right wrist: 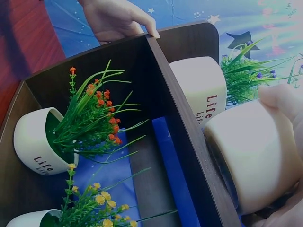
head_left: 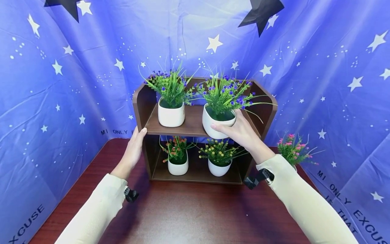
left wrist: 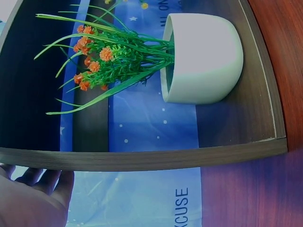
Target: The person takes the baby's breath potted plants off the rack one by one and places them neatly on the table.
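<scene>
My right hand [head_left: 242,130] holds a white flower pot [head_left: 214,127] with purple flowers, thumb on its front and fingers round its far side. That pot is at the front edge of the upper board of a brown two-tier shelf [head_left: 193,130]; whether it touches the board I cannot tell. Against the shelf's left side panel rests my left hand [head_left: 134,147], its thumb at the front edge and its fingers extended along the outer face [left wrist: 35,198]. Another white pot with purple flowers [head_left: 171,115] stands on the upper board's left half.
On the lower board stand a pot with orange flowers [head_left: 178,166] and one with yellow flowers [head_left: 220,167]. A plant with pink flowers [head_left: 292,149] is right of the shelf, partly behind my right sleeve. Blue star-patterned cloth [head_left: 195,30] surrounds the dark red table [head_left: 195,213].
</scene>
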{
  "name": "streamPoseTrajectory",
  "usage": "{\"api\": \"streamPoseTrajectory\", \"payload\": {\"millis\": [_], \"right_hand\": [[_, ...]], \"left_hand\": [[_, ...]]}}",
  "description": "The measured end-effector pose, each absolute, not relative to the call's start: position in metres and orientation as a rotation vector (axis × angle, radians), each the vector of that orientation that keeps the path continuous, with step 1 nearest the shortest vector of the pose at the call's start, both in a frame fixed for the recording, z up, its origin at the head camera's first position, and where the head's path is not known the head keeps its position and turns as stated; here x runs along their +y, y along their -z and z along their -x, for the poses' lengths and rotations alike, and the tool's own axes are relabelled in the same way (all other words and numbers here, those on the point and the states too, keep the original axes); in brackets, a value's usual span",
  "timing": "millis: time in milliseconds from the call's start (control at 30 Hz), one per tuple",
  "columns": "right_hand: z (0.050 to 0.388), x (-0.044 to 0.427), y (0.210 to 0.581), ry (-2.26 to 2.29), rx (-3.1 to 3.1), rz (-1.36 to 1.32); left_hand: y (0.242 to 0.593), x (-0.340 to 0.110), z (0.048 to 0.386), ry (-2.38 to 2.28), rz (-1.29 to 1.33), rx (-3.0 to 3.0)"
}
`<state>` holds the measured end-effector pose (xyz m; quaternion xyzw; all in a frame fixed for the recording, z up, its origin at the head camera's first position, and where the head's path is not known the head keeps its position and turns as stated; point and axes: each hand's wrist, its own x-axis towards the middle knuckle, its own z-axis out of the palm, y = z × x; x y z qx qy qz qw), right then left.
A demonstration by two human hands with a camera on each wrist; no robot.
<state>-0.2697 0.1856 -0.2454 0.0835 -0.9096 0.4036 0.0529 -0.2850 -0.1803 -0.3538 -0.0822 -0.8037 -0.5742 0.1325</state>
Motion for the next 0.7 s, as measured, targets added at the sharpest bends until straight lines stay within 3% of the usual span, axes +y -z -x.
{"api": "streamPoseTrajectory", "payload": {"millis": [700], "right_hand": [[0.234,0.216,0.244,-1.197,-2.769,-0.245]], "left_hand": [[0.352,-0.18,0.283,1.674,0.235,-2.339]]}}
